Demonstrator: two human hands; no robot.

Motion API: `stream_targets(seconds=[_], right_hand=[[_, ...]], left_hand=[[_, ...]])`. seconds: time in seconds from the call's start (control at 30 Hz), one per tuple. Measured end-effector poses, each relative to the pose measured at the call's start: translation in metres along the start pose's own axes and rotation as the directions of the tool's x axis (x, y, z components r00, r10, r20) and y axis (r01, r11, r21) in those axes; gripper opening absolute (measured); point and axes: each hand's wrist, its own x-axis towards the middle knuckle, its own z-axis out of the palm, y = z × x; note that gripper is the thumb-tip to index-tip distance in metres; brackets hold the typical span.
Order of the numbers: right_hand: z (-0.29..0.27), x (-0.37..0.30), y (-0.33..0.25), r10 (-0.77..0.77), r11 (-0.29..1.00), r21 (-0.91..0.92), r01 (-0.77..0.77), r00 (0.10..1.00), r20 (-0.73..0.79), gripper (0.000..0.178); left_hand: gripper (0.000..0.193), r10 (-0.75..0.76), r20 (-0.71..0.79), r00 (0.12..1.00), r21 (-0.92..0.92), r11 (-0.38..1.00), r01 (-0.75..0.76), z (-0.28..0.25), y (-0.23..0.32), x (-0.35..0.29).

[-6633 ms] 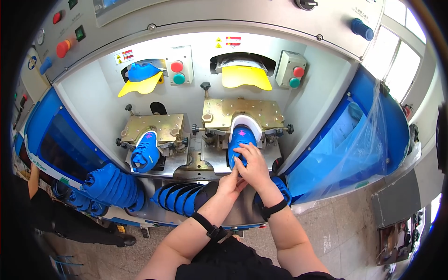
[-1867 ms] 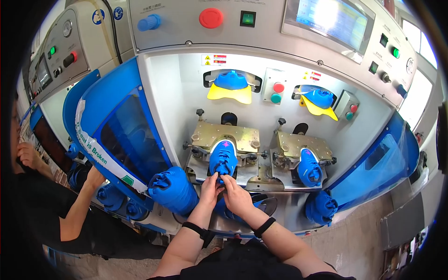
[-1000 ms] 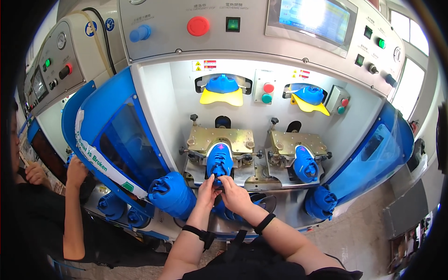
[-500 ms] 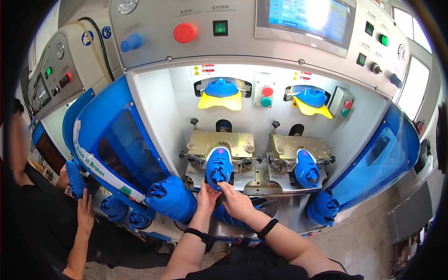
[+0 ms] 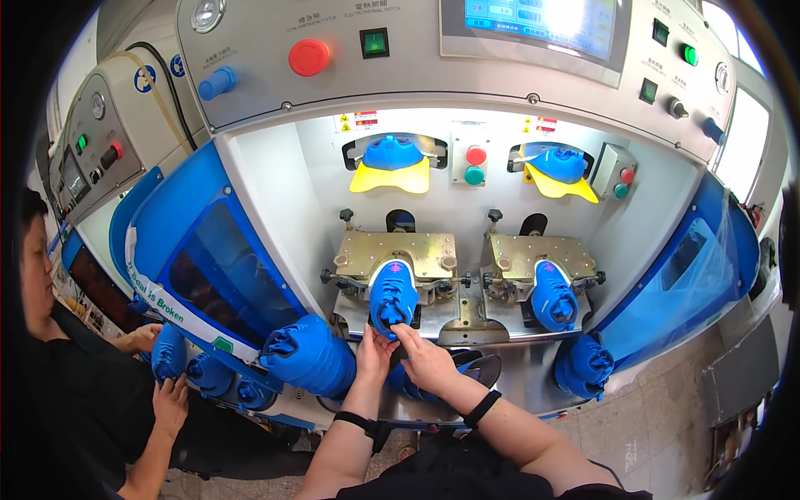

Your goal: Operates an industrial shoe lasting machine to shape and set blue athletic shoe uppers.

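Observation:
A blue shoe upper (image 5: 393,293) with a pink mark at its toe end sits on the left metal clamp fixture (image 5: 392,248) inside the lit machine. At its near end, my left hand (image 5: 375,353) pinches the edge from the left. My right hand (image 5: 427,360) grips the same edge from the right, its fingertips close to the left hand's. Beneath my hands lie more blue uppers and dark sole-shaped pieces (image 5: 482,368), partly covered by my right forearm. On the right fixture (image 5: 533,254) another blue upper (image 5: 553,298) sits untouched.
Stacks of blue uppers stand at the left (image 5: 310,358) and right (image 5: 583,367) of the ledge. Blue-and-yellow moulded pieces (image 5: 390,171) jut from the back wall beside a red-and-green button box (image 5: 473,158). A co-worker's hand (image 5: 171,404) holds a blue upper at far left.
My hands stay at the near end of the upper, barely shifting. The co-worker has lowered a blue upper to the right, beside other uppers. The whole view has shifted slightly.

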Motion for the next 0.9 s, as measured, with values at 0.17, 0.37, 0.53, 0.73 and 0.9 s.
stream_targets(seconds=[0.17, 0.37, 0.53, 0.73, 0.9], right_hand=[[0.0, 0.0, 0.0, 0.004, 1.0, -0.003, -0.004, 1.0, 0.008, 0.072], [0.001, 0.0, 0.002, -0.024, 1.0, -0.015, 0.024, 0.999, -0.024, 0.072], [0.0, 0.0, 0.0, 0.003, 1.0, -0.001, -0.003, 1.0, 0.023, 0.074], [0.022, -0.034, 0.009, -0.106, 0.992, -0.075, 0.103, 0.994, -0.033, 0.036], [0.016, -0.052, 0.008, -0.24, 0.97, -0.089, 0.227, 0.954, -0.181, 0.032]], left_hand=[[0.045, -0.004, -0.001, 1.0, 0.002, 1.0, 0.004, -0.002, 0.0, 0.001], [0.045, -0.016, -0.023, 1.0, 0.0, 1.0, 0.016, 0.002, 0.0, 0.001], [0.044, -0.009, -0.029, 1.0, -0.005, 1.0, 0.009, -0.001, -0.001, 0.001], [0.048, -0.002, -0.338, 0.941, 0.108, 0.993, 0.041, -0.008, -0.019, -0.017], [0.052, 0.023, -0.28, 0.96, -0.097, 0.994, -0.052, 0.018, -0.024, -0.067]])
